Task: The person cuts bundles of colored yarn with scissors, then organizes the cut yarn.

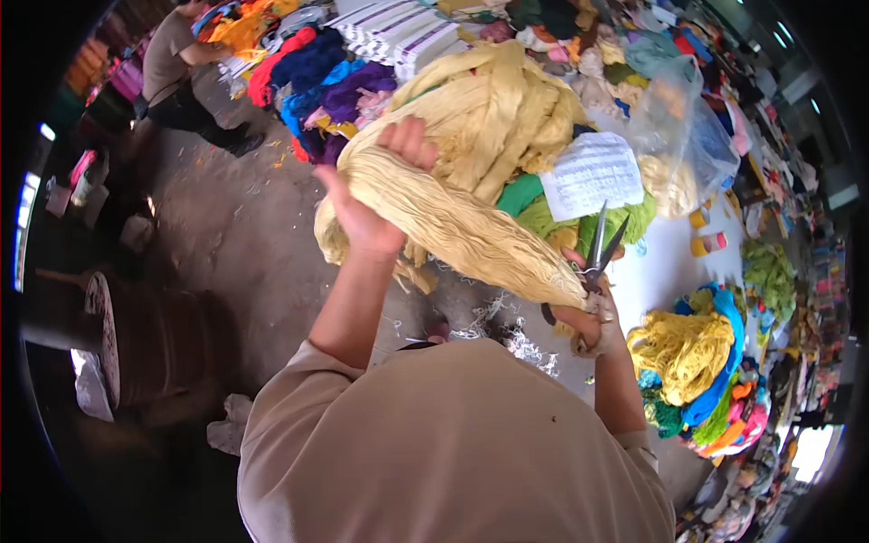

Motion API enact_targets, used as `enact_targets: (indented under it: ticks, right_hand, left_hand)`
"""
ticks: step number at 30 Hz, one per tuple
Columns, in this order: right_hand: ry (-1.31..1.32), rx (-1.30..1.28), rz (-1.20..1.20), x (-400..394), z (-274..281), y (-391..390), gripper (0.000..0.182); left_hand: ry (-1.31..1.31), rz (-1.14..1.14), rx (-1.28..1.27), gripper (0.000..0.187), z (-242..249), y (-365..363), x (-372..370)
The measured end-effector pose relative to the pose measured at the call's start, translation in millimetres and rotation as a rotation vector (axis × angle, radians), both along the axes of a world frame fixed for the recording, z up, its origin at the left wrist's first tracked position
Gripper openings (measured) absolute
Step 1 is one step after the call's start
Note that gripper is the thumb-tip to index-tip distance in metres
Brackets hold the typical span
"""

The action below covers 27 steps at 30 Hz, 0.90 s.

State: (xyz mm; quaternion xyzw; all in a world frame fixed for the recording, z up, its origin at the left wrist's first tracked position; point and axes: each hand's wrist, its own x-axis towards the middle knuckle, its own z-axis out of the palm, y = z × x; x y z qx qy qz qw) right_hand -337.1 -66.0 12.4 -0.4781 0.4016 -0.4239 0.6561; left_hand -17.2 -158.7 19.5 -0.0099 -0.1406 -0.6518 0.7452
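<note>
A long skein of cream yarn (462, 226) stretches between my two hands. My left hand (376, 213) holds its upper end, the yarn lying across the palm between the raised thumb and the fingers. At the skein's lower end, my right hand (584, 317) is closed around a pair of scissors (597, 249) and the gathered yarn. The scissor blades point upward and stand slightly apart. Just beyond my hands lies a large heap of cream yarn (516, 109). A handwritten paper sheet (593, 172) rests on green yarn (625, 217) near the scissors.
Colourful yarn (683, 353) is piled at the right, and a clear plastic bag (670, 127) stands behind the paper. A rusty drum (154, 339) stands at left. Another person (176, 72) bends over yarn at the far left. White scraps (525, 348) litter the floor.
</note>
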Motion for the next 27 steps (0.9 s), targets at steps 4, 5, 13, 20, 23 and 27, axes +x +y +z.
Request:
enact_targets:
  ticks: [4, 5, 13, 20, 23, 27]
  right_hand:
    - [-0.076, 0.322, -0.209, 4, -18, -19, 0.052]
    - [-0.139, 0.315, -0.168, 3, -16, -23, 0.039]
    - [0.048, 0.401, 0.229, 72, 21, -14, 0.027]
    - [0.184, 0.232, 0.223, 77, 18, -17, 0.029]
    - [0.159, 0.249, 0.15, 79, 28, -13, 0.032]
    - [-0.057, -0.089, -0.044, 85, 10, -13, 0.034]
  left_hand:
    - [0.039, -0.164, -0.039, 0.085, 16, 9, -14]
    - [0.028, -0.194, -0.037, 0.084, 19, 12, -19]
    - [0.051, -0.342, 0.04, 0.082, 18, 22, -42]
    - [-0.049, -0.41, 0.018, 0.083, 9, 26, -42]
    - [-0.047, -0.423, 0.054, 0.08, 3, 27, -44]
    - [-0.064, -0.433, 0.164, 0.073, -2, 30, -46]
